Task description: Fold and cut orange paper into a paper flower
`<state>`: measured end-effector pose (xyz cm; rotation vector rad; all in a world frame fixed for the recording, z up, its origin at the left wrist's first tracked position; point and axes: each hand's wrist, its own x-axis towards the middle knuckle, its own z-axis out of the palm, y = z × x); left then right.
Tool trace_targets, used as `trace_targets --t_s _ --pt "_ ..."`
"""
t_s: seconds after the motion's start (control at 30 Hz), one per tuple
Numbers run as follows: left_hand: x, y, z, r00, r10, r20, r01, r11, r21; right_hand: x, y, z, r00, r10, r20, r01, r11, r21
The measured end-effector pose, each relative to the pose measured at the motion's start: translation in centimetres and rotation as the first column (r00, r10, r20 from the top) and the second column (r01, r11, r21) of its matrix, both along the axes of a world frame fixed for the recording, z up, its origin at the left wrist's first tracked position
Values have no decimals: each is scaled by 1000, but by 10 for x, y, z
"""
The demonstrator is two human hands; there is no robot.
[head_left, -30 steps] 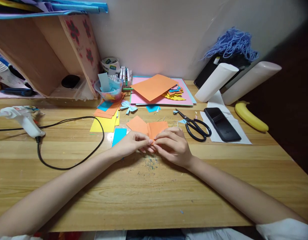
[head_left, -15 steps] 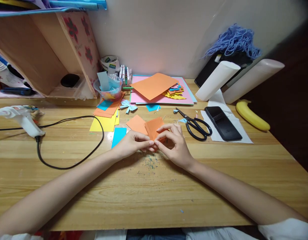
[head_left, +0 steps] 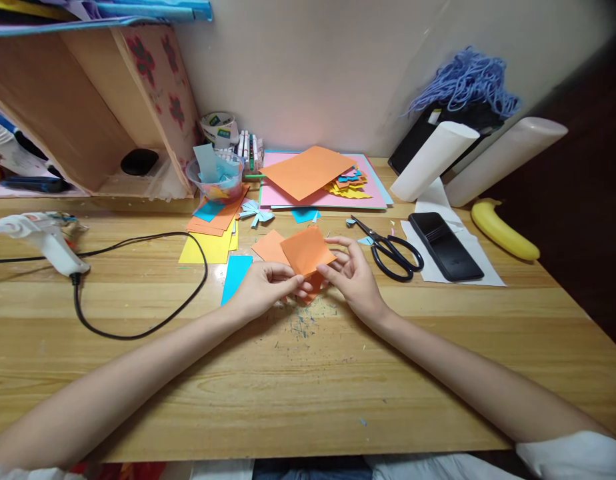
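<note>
An orange paper square [head_left: 308, 248] is spread flat between my hands, just above the table. My left hand [head_left: 265, 288] pinches its lower edge between thumb and fingers. At the square's right corner, my right hand [head_left: 354, 277] has its thumb on the near side and its fingers behind. Part of another orange paper [head_left: 314, 291] shows below the square; whether a hand touches it I cannot tell. A second orange piece [head_left: 266, 245] lies on the table behind my left hand, and a blue paper rectangle [head_left: 237, 277] lies beside that hand.
Black-handled scissors [head_left: 395, 257] and a phone [head_left: 445, 247] lie to the right, near a banana [head_left: 505, 230]. On the left, a white glue gun [head_left: 43, 237] trails a looped black cord [head_left: 138, 333]. Colored sheets [head_left: 283, 195], a plastic bowl [head_left: 221, 190] and paper rolls [head_left: 433, 163] stand farther back.
The orange square, pinched folded before, is now opened out flat. My right hand has moved slightly right, from the bottom point to the right corner, and the fingertips have drawn apart.
</note>
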<state>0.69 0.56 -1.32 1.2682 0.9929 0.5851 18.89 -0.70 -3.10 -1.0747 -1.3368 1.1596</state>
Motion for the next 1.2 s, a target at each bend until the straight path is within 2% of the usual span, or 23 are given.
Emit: trace_targets --t_s 0.1,0.5,0.63,0.7,0.87,1.2 --pt "2 -2 -1 1000 27 6 -27 1000 -8 -1 0 3 994 55 -94 -64 993 -100" --pt "5 -6 -2 996 59 66 -59 998 0 -3 -4 2 990 92 -106 -99 993 -66" --pt "5 -7 1 996 86 13 -86 996 15 -2 -1 -3 996 40 -75 -43 998 -43" --pt "5 -7 1 996 93 -15 -92 995 35 -1 1 -3 998 30 -47 -33 998 -58" --pt "5 -6 -3 997 82 8 -83 992 96 -1 0 4 994 108 11 -105 985 -136" --pt "5 -7 -6 996 45 76 -53 993 106 -2 0 6 987 121 -102 -140 969 -206"
